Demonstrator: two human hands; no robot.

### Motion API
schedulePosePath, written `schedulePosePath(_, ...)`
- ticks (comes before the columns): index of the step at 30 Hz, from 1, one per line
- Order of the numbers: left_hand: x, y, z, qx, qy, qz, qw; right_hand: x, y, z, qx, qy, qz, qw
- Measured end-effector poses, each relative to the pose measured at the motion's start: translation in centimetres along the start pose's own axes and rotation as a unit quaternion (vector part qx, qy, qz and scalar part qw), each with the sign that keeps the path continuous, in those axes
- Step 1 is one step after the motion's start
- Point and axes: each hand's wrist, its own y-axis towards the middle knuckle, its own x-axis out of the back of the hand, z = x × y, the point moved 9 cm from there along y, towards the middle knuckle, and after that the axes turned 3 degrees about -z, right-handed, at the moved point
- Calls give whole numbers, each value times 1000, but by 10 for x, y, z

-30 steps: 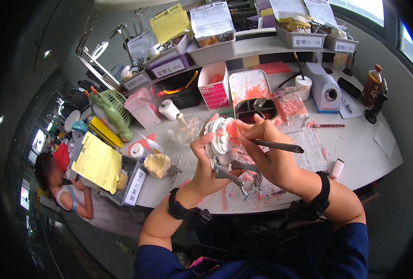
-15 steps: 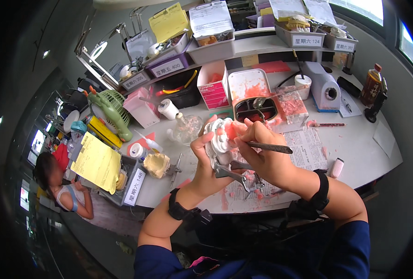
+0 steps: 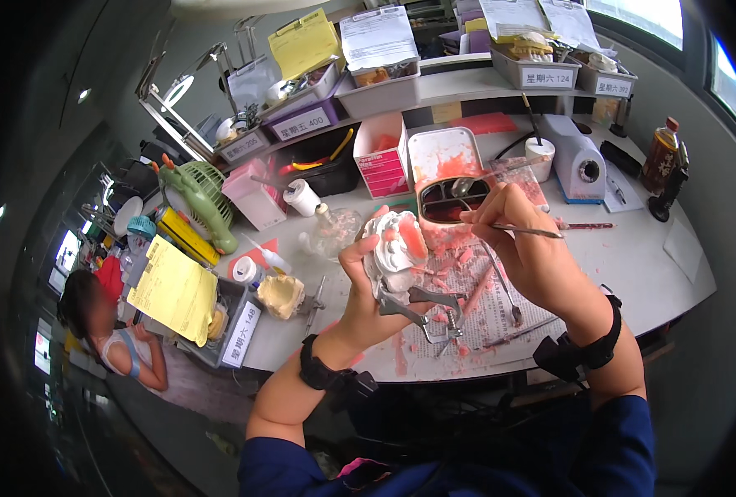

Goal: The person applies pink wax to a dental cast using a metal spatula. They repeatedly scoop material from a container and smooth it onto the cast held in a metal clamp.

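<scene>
My left hand (image 3: 360, 294) is wrapped round a white plaster dental cast (image 3: 394, 263) mounted on a metal articulator (image 3: 409, 308). A smooth band of pink wax (image 3: 413, 235) lies along the cast's right side. Farther right, my right hand (image 3: 527, 248) pinches a slim metal wax carver (image 3: 533, 230), whose handle points right. The tool's working tip is near the wax pot (image 3: 421, 217), partly hidden by the fingers; whether it touches the wax cannot be made out. Below lies newspaper (image 3: 500, 306) strewn with pink wax scraps, with a long metal tool (image 3: 505, 286) on it.
A glass spirit burner (image 3: 335, 228) and a yellowish cast (image 3: 280, 296) stand left of my left hand. Behind are a pink-and-white box (image 3: 382, 166) and a grey-white machine (image 3: 572, 157). Labelled bins (image 3: 380, 93) line the shelf. Another person (image 3: 124, 340) sits at far left.
My right hand has moved right and away from the cast with the carver, toward the wax pot. The pink wax and the tools on the newspaper now show. The left hand stays nearly still.
</scene>
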Motion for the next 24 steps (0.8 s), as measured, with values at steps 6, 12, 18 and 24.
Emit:
schedulePosePath(6,8,-3,4,21,13,-18,1000,27,-13,-33,-65,-334,169,925)
schedulePosePath(12,6,-1,-1,24,-18,1,1000,34,-21,-65,-56,-442,206,871)
schedulePosePath(18,-1,1,-8,-26,-50,21,998,7,9,-15,-22,-153,86,984)
schedulePosePath(24,-13,-9,-5,8,-40,80,996,-42,5,-11,-58,11,143,988)
